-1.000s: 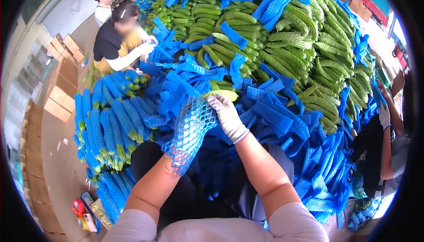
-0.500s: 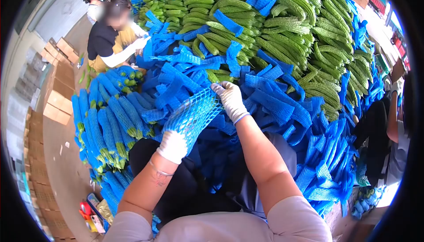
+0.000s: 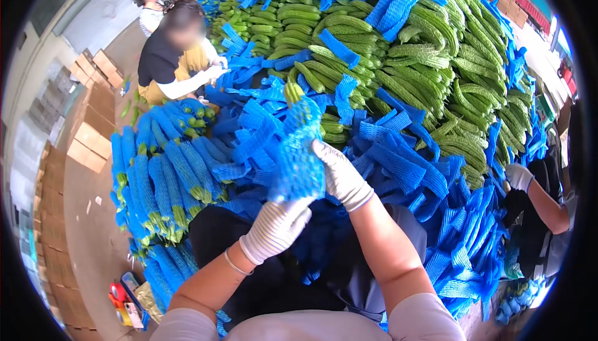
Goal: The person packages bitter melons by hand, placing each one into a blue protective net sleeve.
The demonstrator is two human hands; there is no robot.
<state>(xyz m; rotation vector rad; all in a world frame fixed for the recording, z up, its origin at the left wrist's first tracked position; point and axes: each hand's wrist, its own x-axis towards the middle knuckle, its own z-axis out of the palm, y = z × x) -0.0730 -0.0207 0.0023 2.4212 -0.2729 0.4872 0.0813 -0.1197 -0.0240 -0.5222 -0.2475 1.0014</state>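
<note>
In front of my lap, a blue foam net sleeve [image 3: 298, 154] stands nearly upright, slightly blurred. A green bitter melon tip [image 3: 293, 94] pokes out of its top; the rest is inside the mesh. My left hand [image 3: 277, 229], in a white striped glove, is closed around the sleeve's lower end. From the right, my gloved right hand [image 3: 341, 178] grips the sleeve's side, its fingers partly hidden behind. Loose flat blue sleeves [image 3: 392, 160] lie heaped beyond both hands. To the left, bitter melons in blue nets [image 3: 165, 185] are stacked in rows.
A large pile of bare bitter melons [image 3: 417, 79] rises ahead. A co-worker [image 3: 177, 61] sits at the back left, another person [image 3: 149, 14] behind. A third person's gloved hand [image 3: 519, 177] is at the right. Cardboard boxes [image 3: 93, 129] and tape rolls [image 3: 117, 294] are on the left.
My left hand has come out of the stretched sleeve and now holds its lower end. A bitter melon now shows inside it. My right hand moved from the sleeve's end to its side.
</note>
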